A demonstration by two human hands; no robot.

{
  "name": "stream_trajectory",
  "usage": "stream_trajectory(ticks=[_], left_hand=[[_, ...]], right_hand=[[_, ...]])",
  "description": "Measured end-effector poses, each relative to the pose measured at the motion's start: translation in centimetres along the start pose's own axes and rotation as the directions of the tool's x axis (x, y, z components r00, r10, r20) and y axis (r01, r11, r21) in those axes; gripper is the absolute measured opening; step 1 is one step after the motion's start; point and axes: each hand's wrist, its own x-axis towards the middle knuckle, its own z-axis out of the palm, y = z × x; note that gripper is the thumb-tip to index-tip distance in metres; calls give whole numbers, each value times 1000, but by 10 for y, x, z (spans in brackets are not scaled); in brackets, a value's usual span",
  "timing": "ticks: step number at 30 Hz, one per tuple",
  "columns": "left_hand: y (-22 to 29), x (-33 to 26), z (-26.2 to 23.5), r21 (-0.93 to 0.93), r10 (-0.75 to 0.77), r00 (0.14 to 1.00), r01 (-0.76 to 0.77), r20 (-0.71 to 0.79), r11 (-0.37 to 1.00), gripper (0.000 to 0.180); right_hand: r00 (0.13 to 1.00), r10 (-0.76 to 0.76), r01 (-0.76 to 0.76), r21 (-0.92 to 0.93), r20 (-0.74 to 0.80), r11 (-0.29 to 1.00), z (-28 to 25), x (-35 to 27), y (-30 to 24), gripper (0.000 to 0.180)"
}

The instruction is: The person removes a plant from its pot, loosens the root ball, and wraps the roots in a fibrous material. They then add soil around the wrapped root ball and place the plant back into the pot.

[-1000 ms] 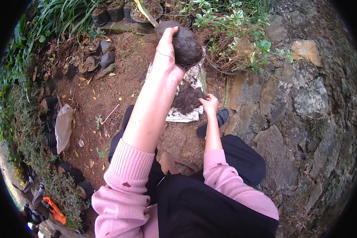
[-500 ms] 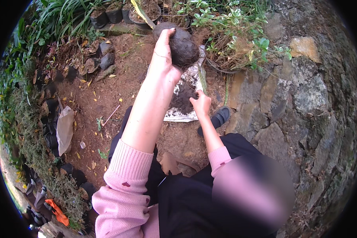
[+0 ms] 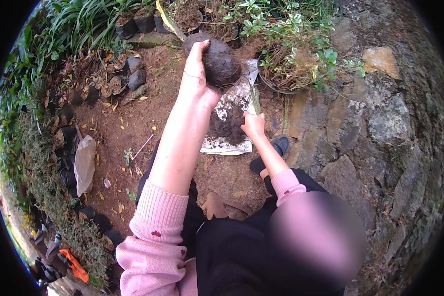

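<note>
My left hand (image 3: pixel 201 74) grips a dark root ball (image 3: pixel 223 63) from its near left side, holding it up above the ground. A yellow-green leaf (image 3: pixel 168 19) sticks out from the ball's far left. Below it, a heap of dark soil (image 3: pixel 227 126) lies on a white plastic sheet or sack (image 3: pixel 227 148). My right hand (image 3: pixel 253 127) is at the right edge of that heap with its fingers curled in. A long green leaf (image 3: pixel 255 100) ends right by its fingertips. Whatever the fingers hold, if anything, is hidden.
A pot of variegated leafy plants (image 3: pixel 286 69) stands far right, beside a rough stone slope (image 3: pixel 345 133). Small black-bagged plants line the left side, near a pale plastic bag (image 3: pixel 85 165). Sandalled feet (image 3: pixel 280 144) are close to the sheet.
My left hand has shifted the root ball slightly to the left. My right hand has moved a little rightward from the soil, toward the green leaf's lower end.
</note>
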Motion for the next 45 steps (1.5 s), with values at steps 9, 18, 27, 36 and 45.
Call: stream_trajectory(ticks=[9, 18, 27, 36, 45], left_hand=[[9, -5, -1, 56, 18, 999, -16, -41, 998, 50], [7, -4, 0, 26, -5, 1000, 5, -22, 1000, 45], [-11, 2, 6, -6, -32, 999, 32, 6, 999, 43], [-22, 8, 6, 24, -3, 999, 2, 40, 1000, 40], [-17, 9, 2, 56, -17, 999, 15, 32, 998, 45]], right_hand=[[979, -200, 200, -5, -31, 980, -18, 26, 17, 32], [997, 4, -12, 99, 81, 995, -30, 29, 14, 35], [997, 43, -66, 400, 66, 914, 79, -11, 10, 33], [982, 86, -132, 291, 165, 948, 93, 13, 2, 76], [992, 99, -87, 140, -78, 986, 104, -8, -24, 53]])
